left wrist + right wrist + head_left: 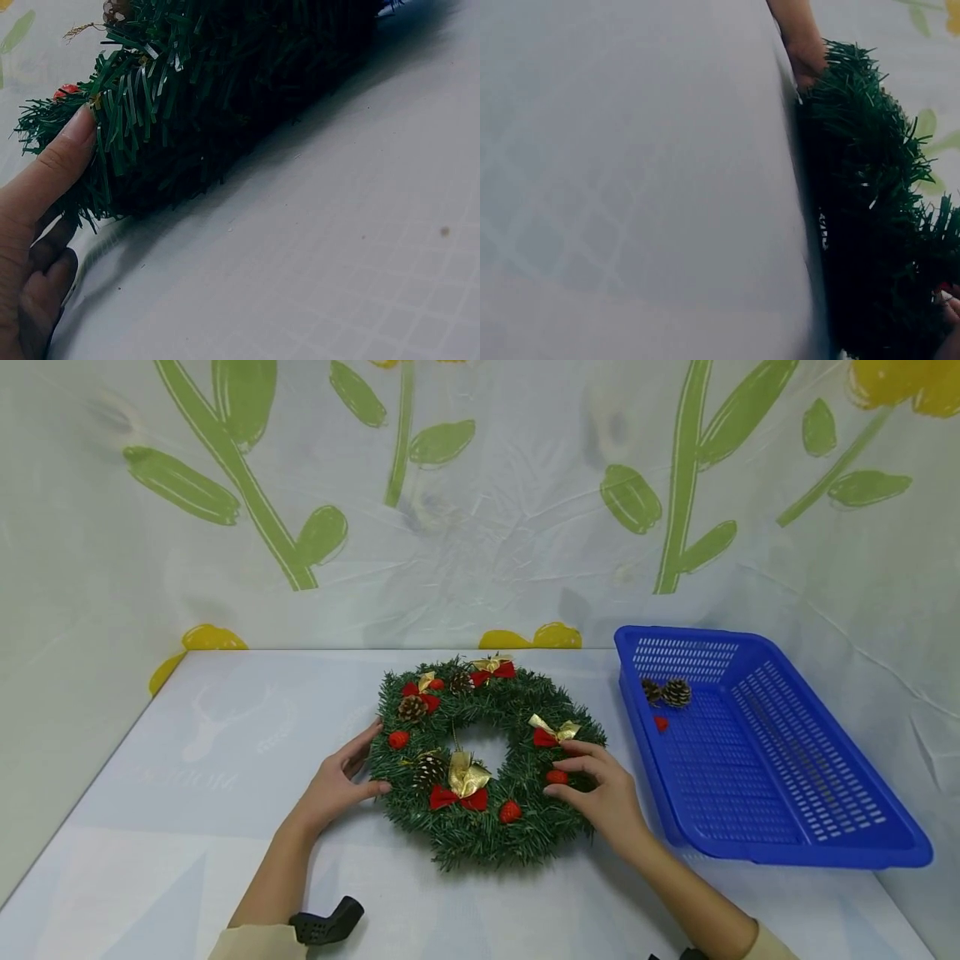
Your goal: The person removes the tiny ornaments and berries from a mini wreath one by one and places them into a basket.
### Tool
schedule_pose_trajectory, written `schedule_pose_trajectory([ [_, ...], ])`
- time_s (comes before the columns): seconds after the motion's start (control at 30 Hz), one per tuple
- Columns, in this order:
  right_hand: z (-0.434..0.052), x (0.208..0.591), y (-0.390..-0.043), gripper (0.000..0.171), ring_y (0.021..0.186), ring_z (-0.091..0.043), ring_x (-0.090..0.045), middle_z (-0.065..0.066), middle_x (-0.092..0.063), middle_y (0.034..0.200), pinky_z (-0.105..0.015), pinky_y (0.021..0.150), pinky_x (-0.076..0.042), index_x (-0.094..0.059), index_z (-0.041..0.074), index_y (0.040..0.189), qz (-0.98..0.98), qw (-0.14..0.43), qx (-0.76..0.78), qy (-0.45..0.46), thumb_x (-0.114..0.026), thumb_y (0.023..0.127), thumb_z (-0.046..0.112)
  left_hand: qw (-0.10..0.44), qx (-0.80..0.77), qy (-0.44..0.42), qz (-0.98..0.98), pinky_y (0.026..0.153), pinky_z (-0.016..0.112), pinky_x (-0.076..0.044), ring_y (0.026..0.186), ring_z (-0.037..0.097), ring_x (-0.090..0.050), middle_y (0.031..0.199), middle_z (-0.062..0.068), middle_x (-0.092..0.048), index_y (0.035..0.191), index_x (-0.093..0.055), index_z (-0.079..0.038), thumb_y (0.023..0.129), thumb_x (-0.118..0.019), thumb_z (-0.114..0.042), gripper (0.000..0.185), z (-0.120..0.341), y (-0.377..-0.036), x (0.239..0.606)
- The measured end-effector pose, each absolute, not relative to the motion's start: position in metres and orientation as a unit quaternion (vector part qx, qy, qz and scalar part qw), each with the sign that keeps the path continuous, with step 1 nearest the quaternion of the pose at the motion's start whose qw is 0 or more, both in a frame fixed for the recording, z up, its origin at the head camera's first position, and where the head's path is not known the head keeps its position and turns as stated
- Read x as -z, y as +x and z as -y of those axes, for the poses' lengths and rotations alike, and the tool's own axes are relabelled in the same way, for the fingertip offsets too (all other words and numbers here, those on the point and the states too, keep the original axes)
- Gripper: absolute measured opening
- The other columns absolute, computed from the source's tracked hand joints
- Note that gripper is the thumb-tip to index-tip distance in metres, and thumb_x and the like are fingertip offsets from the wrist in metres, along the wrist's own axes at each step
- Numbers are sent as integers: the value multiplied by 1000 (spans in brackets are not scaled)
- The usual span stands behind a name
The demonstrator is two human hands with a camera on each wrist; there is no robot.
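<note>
A green Christmas wreath (pixel 480 847) lies on the white table, decorated with red-and-gold bows (pixel 459 795), pinecones (pixel 412 708) and red berries (pixel 510 812). My left hand (pixel 337 785) grips the wreath's left edge; in the left wrist view its thumb (pixel 56 161) presses on the green needles while the other fingers curl below. On the wreath's right side, my right hand (pixel 611 797) pinches a red berry (pixel 557 777) between thumb and fingers, just below a bow (pixel 555 731). Only the right fingertips (pixel 952 304) show at the lower right of the right wrist view.
To the right stands a blue plastic basket (pixel 675 793) with pinecones (pixel 677 693) and a small red piece (pixel 661 723) inside. A white cloth wall (pixel 525 568) printed with green stems and yellow flowers rises behind the table (pixel 187 802).
</note>
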State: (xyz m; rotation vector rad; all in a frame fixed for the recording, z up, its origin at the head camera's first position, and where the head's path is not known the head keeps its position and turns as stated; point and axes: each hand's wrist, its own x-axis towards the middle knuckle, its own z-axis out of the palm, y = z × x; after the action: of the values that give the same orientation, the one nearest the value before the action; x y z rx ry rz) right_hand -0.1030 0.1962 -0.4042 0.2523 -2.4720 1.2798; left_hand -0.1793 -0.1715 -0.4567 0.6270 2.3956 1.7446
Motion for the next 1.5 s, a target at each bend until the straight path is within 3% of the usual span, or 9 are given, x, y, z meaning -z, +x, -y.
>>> schedule_pose_trajectory([
  [0.1,-197,404,-101,31,105,-9,-60,-6,-67,108,-20,92,-49,-74,7,94,858,184,-469,96,-84,65,6,56,-574,208,-790,99,1,-27,142,34,-22,157,6,-21,150,-31,-20,78,-77,-13,86,171,-180,457],
  [0.2,-196,403,-100,33,95,0,-61,-8,-70,99,-13,83,-51,-73,5,97,843,207,-481,120,-83,66,1,57,-575,208,-789,99,1,-27,142,34,-22,157,7,-21,150,-30,-20,79,-77,-12,86,171,-180,457],
  [0.33,-194,397,-98,37,87,1,-63,-12,-70,93,-16,74,-54,-72,2,98,824,232,-493,155,-82,64,-6,57,-572,206,-792,100,1,-27,141,36,-23,157,8,-21,150,-29,-19,79,-77,-12,86,171,-179,457],
  [0.53,-192,380,-92,35,86,0,-63,-11,-70,92,-18,74,-55,-71,-3,96,810,229,-513,168,-80,64,-10,56,-571,206,-793,100,1,-27,141,37,-23,157,8,-21,150,-29,-18,79,-77,-11,86,171,-180,456],
  [0.7,-194,366,-89,29,85,-3,-64,-4,-70,94,-19,75,-55,-70,-6,98,807,176,-546,140,-78,70,-6,57,-575,207,-790,100,1,-27,141,37,-22,157,8,-21,150,-29,-18,80,-76,-11,85,172,-180,455],
  [0.87,-198,353,-87,28,82,-6,-67,8,-69,92,-22,72,-58,-72,0,99,816,71,-569,69,-79,74,9,54,-571,207,-792,104,6,-28,141,37,-23,157,8,-21,150,-29,-18,80,-76,-12,85,171,-180,456],
  [0.97,-200,349,-85,31,80,-8,-68,8,-69,91,-25,70,-58,-72,0,100,820,33,-569,50,-80,73,13,55,-569,206,-795,103,6,-28,141,37,-23,157,8,-21,150,-29,-19,80,-76,-12,85,171,-180,456],
  [1.4,-202,334,-73,30,77,-12,-69,5,-70,89,-28,64,-59,-72,-2,99,817,5,-563,125,-81,71,8,57,-574,207,-790,103,6,-29,142,34,-22,157,6,-20,150,-30,-19,79,-77,-12,85,172,-178,453],
  [1.5,-203,326,-71,30,75,-13,-69,5,-71,89,-29,64,-59,-72,-4,98,815,-2,-566,124,-81,71,6,60,-568,202,-796,111,25,-31,141,35,-23,157,6,-20,150,-29,-20,80,-76,-14,85,172,-178,454],
])
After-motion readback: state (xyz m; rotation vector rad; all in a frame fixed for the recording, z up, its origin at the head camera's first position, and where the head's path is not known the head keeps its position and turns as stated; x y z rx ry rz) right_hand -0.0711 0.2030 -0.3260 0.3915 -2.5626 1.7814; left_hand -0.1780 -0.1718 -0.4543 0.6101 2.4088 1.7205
